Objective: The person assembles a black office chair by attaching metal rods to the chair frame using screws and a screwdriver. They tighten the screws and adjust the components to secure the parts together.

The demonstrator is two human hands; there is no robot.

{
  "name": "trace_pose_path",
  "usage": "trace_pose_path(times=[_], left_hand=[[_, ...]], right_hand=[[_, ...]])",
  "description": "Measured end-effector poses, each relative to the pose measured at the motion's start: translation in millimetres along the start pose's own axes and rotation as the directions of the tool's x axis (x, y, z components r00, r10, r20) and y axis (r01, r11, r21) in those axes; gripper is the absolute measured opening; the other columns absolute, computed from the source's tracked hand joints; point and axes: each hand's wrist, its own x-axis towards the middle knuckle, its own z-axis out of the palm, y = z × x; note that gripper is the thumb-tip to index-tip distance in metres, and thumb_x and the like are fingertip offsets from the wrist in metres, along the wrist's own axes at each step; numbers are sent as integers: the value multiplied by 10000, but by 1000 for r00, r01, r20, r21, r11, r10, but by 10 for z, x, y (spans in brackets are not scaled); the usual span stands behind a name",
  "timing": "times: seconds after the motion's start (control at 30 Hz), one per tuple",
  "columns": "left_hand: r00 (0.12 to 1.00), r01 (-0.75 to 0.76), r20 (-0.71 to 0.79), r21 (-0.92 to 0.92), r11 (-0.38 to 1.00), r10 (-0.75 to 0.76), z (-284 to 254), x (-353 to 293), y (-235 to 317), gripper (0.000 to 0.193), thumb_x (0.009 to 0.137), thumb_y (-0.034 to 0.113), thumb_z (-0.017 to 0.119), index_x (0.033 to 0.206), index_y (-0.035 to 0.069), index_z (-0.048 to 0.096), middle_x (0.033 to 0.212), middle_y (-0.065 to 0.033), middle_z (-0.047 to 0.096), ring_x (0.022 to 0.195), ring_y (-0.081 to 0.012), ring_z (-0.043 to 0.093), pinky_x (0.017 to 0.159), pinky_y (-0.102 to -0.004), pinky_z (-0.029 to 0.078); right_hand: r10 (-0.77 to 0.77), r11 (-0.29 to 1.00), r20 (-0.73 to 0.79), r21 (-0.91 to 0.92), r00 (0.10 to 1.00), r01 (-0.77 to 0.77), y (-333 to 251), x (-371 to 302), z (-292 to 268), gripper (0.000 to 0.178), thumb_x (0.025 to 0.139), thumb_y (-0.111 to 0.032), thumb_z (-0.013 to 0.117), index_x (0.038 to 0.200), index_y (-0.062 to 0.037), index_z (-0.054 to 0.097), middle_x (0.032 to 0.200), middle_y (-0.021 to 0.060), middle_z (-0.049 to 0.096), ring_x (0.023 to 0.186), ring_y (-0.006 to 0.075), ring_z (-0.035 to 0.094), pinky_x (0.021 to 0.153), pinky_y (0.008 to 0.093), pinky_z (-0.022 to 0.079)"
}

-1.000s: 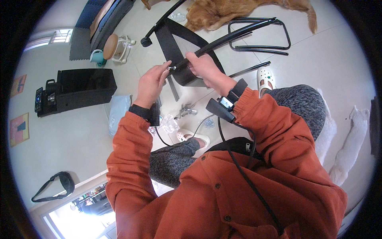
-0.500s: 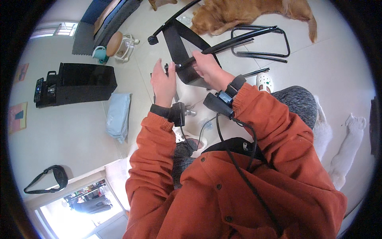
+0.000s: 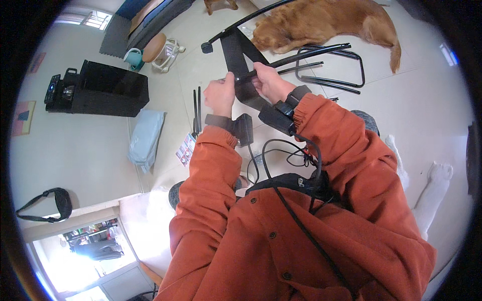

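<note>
Hands work a black metal frame (image 3: 241,65): left hand (image 3: 220,94) pinching its plate edge, right hand (image 3: 268,83) wrapped around a tube, rigid, likely weighty steel best gripped there.

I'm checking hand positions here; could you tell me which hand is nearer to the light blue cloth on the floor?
Left. The left hand is up at the black metal frame, right of the light blue cloth; the right hand grips the frame farther right.

A small leaflet (image 3: 185,149) with red and white print lies on the floor (image 3: 90,150) just beside a pale blue plastic bag (image 3: 145,140). A black case (image 3: 103,88) stands farther left.
</note>
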Motion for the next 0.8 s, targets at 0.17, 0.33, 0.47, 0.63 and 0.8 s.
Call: trace_pose_path(times=[0.17,0.33,0.47,0.63,0.8], left_hand=[[998,-59,-12,36,998,60,-14,-39,67,435,689,456,513,702,61,696,726,-169,650,789,-322,616,763,-372,407],[997,-48,54,37,998,46,-21,13,36,422,693,429,506,686,48,687,698,-177,640,763,-330,615,749,-371,415],[996,-76,53,10,997,75,5,44,-5,423,695,418,506,670,34,681,680,-189,633,745,-331,618,731,-365,423],[997,-77,-3,42,996,77,70,77,-1,423,700,397,512,682,7,674,718,-209,634,780,-343,613,801,-417,385],[996,-91,-15,35,995,92,83,79,5,395,709,378,526,713,13,678,763,-213,639,818,-356,606,896,-497,313]], right_hand=[[-4,1000,185,-25,983,9,-3,-10,-87,144,821,-232,489,776,-97,506,625,19,524,518,150,506,501,281,417],[49,997,27,58,998,-51,-60,-72,10,173,769,-113,570,614,-85,496,569,11,451,441,114,388,395,268,286],[61,996,65,64,996,-65,-78,-106,79,94,784,-112,541,700,-80,514,597,10,484,482,122,448,436,267,349],[-144,975,301,-119,943,187,-128,-268,-100,119,762,-87,565,661,-79,504,595,7,490,466,109,444,414,245,356],[-62,997,142,-42,988,68,-141,-237,4,160,748,-77,587,621,-67,490,584,10,482,450,94,423,396,233,349]])
